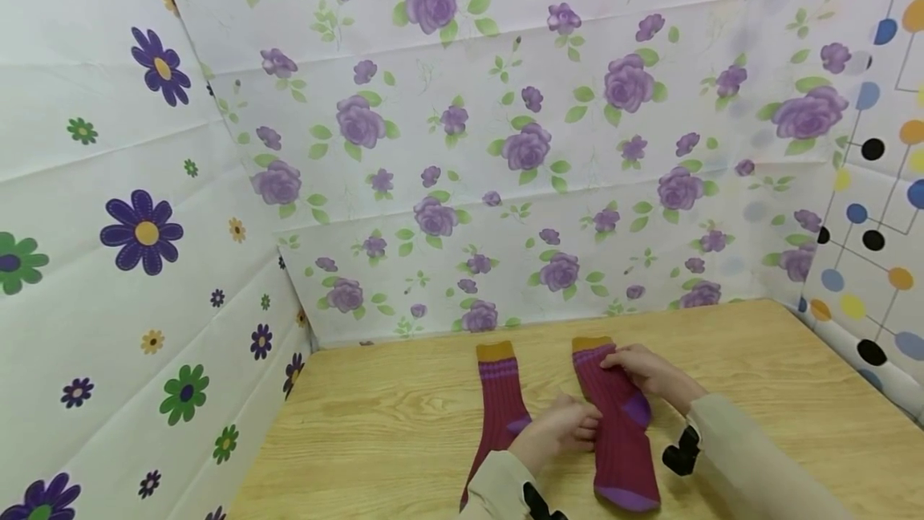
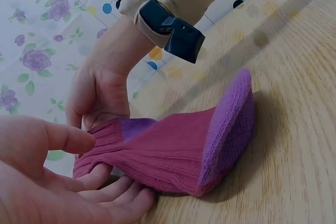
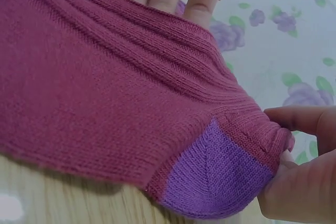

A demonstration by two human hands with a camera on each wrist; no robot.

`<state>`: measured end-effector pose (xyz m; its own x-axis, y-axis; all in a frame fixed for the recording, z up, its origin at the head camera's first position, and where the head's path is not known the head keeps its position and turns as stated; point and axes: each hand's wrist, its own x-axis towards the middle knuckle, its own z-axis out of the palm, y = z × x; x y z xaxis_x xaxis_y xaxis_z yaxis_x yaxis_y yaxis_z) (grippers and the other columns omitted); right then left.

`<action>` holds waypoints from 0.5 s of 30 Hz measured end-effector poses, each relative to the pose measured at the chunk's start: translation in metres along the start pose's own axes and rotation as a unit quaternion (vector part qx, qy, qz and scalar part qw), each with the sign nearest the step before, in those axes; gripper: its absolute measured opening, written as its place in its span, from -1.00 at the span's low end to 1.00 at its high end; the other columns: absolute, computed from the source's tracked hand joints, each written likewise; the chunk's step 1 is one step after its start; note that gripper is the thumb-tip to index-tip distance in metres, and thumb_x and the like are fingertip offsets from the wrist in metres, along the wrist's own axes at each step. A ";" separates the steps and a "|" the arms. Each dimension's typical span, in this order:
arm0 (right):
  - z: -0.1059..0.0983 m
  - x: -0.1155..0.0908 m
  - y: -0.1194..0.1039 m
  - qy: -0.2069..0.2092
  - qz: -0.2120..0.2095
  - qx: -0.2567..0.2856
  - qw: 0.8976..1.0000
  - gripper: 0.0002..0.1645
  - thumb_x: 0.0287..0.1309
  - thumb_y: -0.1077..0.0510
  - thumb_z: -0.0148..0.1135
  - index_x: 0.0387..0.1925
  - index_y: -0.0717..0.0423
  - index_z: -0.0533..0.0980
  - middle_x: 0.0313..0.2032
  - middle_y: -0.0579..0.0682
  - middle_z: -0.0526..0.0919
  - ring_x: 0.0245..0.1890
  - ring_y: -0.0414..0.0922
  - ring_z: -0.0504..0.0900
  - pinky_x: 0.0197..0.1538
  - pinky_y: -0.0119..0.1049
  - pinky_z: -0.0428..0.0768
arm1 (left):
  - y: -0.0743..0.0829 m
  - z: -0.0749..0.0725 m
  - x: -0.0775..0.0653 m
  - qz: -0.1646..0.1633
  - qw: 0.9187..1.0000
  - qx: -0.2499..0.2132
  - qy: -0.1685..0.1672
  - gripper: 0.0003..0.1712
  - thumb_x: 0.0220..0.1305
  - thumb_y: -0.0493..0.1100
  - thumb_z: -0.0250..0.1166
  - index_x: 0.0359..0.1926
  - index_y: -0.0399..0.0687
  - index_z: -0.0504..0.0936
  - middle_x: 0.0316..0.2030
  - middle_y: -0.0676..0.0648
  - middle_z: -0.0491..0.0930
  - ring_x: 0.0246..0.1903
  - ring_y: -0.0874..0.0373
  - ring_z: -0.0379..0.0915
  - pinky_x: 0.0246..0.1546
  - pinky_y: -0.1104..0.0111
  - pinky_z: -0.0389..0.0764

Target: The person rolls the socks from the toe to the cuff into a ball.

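Observation:
A maroon ribbed sock (image 1: 624, 456), with purple heel and toe and a mustard cuff, lies lengthwise under both hands. My right hand (image 1: 653, 375) pinches its leg above the heel; in the right wrist view the thumb and finger (image 3: 299, 119) grip the bunched fabric beside the purple heel (image 3: 220, 171). At its left edge, my left hand (image 1: 559, 428) holds the middle part, thumb over the knit and fingers (image 2: 123, 192) tucked beneath. The purple toe (image 2: 231, 129) stands up off the wood in the left wrist view. A matching sock (image 1: 498, 392) lies to the left, partly hidden by the left forearm.
A light wood-grain table (image 1: 361, 424) carries both socks. Behind it hangs a white sheet with purple roses (image 1: 527, 147); flowered sheeting (image 1: 72, 159) covers the left side and dotted sheeting (image 1: 873, 239) the right. Black wrist mounts (image 1: 682, 452) sit on the sleeves.

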<state>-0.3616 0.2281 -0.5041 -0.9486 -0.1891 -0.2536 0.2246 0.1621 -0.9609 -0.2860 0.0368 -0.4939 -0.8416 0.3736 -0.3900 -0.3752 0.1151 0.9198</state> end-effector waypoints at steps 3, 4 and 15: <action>-0.001 0.001 -0.001 -0.010 0.010 0.015 1.000 -0.66 0.16 0.23 0.19 -0.68 -0.06 0.38 -0.63 -0.24 0.38 -0.56 -0.31 0.37 -0.41 -0.45 0.38 | 0.001 -0.001 -0.001 -0.018 0.999 -0.007 -0.036 -0.80 0.26 -0.26 0.14 -0.11 -0.20 0.38 -0.28 -0.13 0.45 -0.24 0.04 0.49 -0.07 0.03 0.56; -0.001 0.001 -0.001 -0.017 0.012 0.020 1.000 -0.67 0.17 0.22 0.18 -0.67 -0.06 0.41 -0.61 -0.24 0.41 -0.54 -0.32 0.40 -0.40 -0.45 0.41 | 0.001 -0.001 -0.002 -0.026 0.999 -0.009 -0.046 -0.75 0.27 -0.25 0.14 -0.07 -0.22 0.37 -0.22 -0.19 0.48 -0.19 0.00 0.51 -0.03 0.00 0.55; 0.001 0.006 -0.002 -0.042 0.017 0.051 0.998 -0.78 0.29 0.16 0.10 -0.10 0.21 0.44 -0.31 -0.11 0.56 -0.32 -0.22 0.55 -0.20 -0.34 0.52 | -0.003 -0.002 -0.002 -0.070 0.995 0.044 -0.051 -0.59 0.23 -0.24 0.23 0.05 -0.30 0.37 -0.07 -0.27 0.60 0.01 -0.13 0.55 0.12 -0.02 0.50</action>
<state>-0.3675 0.2256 -0.5039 -0.9190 -0.2659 -0.2910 0.2825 0.0708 -0.9567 -0.2838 0.0341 -0.4961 -0.7375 0.4395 -0.5127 -0.4467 0.2520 0.8585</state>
